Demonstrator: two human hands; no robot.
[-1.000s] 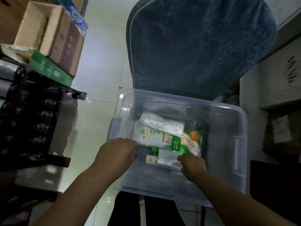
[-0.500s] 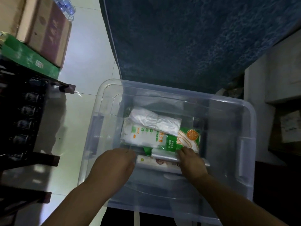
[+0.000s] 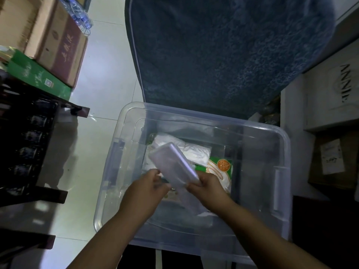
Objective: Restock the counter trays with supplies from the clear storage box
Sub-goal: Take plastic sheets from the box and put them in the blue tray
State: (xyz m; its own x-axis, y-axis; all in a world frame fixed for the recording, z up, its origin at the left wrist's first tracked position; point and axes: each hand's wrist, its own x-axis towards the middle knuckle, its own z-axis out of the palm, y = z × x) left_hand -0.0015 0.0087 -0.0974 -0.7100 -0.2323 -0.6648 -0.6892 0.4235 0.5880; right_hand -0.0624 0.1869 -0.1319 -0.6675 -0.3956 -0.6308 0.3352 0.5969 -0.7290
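The right hand [image 3: 207,188] grips the lower end of a pack [image 3: 172,165], a flat, glossy, clear-wrapped oblong that slants up from it toward 10 o'clock, above the clear plastic box [image 3: 213,118]. At the pack's 8 o'clock the left hand [image 3: 146,191] has loosely curled fingers; contact cannot be told. A white carton [image 3: 330,90] at 3 o'clock reads "ANNI". A green packet [image 3: 221,167] bears an orange disc.

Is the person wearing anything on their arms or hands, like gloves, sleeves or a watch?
No. The left hand and right hand wear no gloves, rings or watch, and no sleeves show anywhere up to the frame's edge.
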